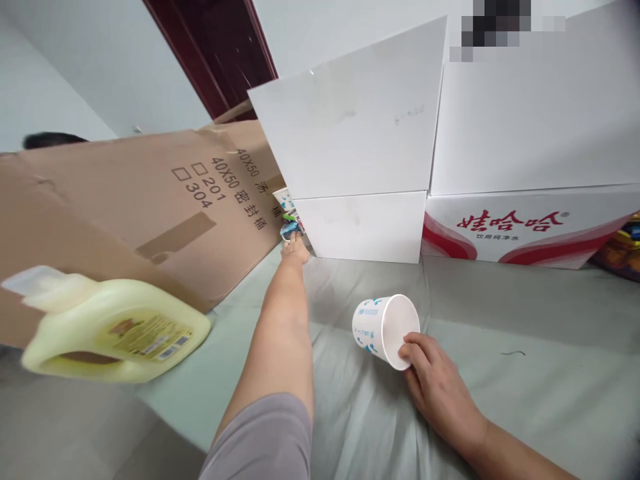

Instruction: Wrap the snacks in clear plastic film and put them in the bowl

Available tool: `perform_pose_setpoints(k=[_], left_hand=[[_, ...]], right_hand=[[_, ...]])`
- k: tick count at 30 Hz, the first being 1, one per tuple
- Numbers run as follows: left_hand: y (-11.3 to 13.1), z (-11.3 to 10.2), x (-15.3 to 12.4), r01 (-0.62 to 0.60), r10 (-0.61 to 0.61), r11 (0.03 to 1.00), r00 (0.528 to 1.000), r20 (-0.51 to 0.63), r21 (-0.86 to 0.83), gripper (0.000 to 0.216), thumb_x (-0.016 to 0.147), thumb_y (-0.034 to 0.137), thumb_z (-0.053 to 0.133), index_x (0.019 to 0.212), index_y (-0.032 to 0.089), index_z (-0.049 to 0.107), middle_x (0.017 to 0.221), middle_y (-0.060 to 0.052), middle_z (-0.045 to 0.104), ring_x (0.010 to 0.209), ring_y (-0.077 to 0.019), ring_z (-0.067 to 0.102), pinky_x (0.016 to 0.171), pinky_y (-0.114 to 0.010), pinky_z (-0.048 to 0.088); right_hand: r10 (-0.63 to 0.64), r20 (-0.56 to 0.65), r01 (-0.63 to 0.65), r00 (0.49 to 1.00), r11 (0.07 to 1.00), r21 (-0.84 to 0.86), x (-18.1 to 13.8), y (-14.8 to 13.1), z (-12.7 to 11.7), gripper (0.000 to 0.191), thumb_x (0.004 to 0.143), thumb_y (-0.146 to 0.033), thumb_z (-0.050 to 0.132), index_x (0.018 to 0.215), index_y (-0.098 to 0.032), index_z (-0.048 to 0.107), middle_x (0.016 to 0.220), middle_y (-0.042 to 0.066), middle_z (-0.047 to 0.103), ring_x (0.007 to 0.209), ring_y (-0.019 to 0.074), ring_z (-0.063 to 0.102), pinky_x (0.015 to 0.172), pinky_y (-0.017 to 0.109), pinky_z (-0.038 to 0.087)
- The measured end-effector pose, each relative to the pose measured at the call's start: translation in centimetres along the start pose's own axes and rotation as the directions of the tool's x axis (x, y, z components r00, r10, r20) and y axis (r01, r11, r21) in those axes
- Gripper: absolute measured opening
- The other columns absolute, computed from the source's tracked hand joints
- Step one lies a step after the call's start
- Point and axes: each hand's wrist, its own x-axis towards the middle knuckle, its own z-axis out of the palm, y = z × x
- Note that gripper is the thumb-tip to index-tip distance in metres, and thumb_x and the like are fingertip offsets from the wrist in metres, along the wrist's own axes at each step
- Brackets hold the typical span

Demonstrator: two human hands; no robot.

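My right hand pinches the rim of a white paper cup with blue print. The cup is tilted on its side, its mouth turned toward my right hand, and its inside looks bare. Far forward, my left hand reaches into the corner between the cardboard box and the white panels. Its fingers stretch toward a small blue wrapped item and appear to touch it. Right behind that lie a green item and another white cup with blue print, both partly hidden by the white panel.
A large brown cardboard box stands at the left. In front of it is a pale yellow jug. White panels and a red-and-white carton line the back of the green cloth. A shiny package sits far right.
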Motion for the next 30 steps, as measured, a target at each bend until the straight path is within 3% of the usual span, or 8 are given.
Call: perform_pose_setpoints(k=[6,13,21,26,30], left_hand=[[-0.2,0.7,1.3,-0.023,0.024,0.996,1.000,-0.011,0.087,0.039,0.092,0.035,0.060,0.126,0.017,0.055,0.128,-0.010,0.056,0.111,-0.0244,0.059,0.092,-0.046,0.052],[-3.3,-0.4,-2.4,-0.101,0.104,0.984,0.994,-0.016,0.146,0.038,0.093,0.035,0.059,0.126,0.018,0.055,0.128,-0.010,0.056,0.111,-0.0241,0.059,0.092,-0.046,0.052],[-9.2,-2.3,-12.7,-0.123,0.127,0.982,0.992,-0.018,0.146,0.054,0.083,0.023,0.061,0.135,0.017,0.046,0.140,-0.014,0.047,0.124,-0.0329,0.050,0.101,-0.040,0.042],[-12.8,-3.7,-21.1,-0.141,0.148,0.985,0.987,-0.061,0.103,0.044,0.085,0.022,0.057,0.128,0.016,0.050,0.132,-0.013,0.053,0.118,-0.0299,0.055,0.099,-0.039,0.043],[-15.2,-4.3,-27.2,-0.118,0.121,0.992,0.988,-0.097,0.042,0.027,0.085,0.022,0.055,0.111,0.020,0.056,0.112,-0.008,0.062,0.100,-0.0241,0.063,0.086,-0.034,0.049]], right_hand=[[0.001,0.046,0.000,0.999,1.000,-0.020,0.1,0.0,0.1,0.022,0.084,-0.003,0.043,0.096,-0.021,0.048,0.112,0.011,0.059,0.095,0.0230,0.061,0.076,0.038,0.055],[-0.012,0.035,0.013,0.999,1.000,-0.028,0.0,0.4,0.3,0.021,0.084,-0.005,0.044,0.097,-0.021,0.050,0.112,0.011,0.059,0.091,0.0230,0.061,0.073,0.037,0.054],[-0.025,0.066,0.029,0.998,0.998,-0.059,0.0,0.9,0.7,0.016,0.086,-0.008,0.044,0.093,-0.020,0.051,0.111,0.011,0.059,0.092,0.0236,0.059,0.074,0.036,0.051],[-0.044,0.062,0.049,0.997,0.995,-0.083,0.0,1.1,0.9,0.015,0.086,-0.008,0.046,0.092,-0.020,0.054,0.110,0.011,0.060,0.090,0.0237,0.058,0.074,0.035,0.049],[-0.032,0.083,0.039,0.996,0.995,-0.089,0.2,1.2,0.9,0.017,0.084,-0.007,0.049,0.094,-0.019,0.056,0.111,0.011,0.060,0.092,0.0247,0.057,0.076,0.036,0.048]])
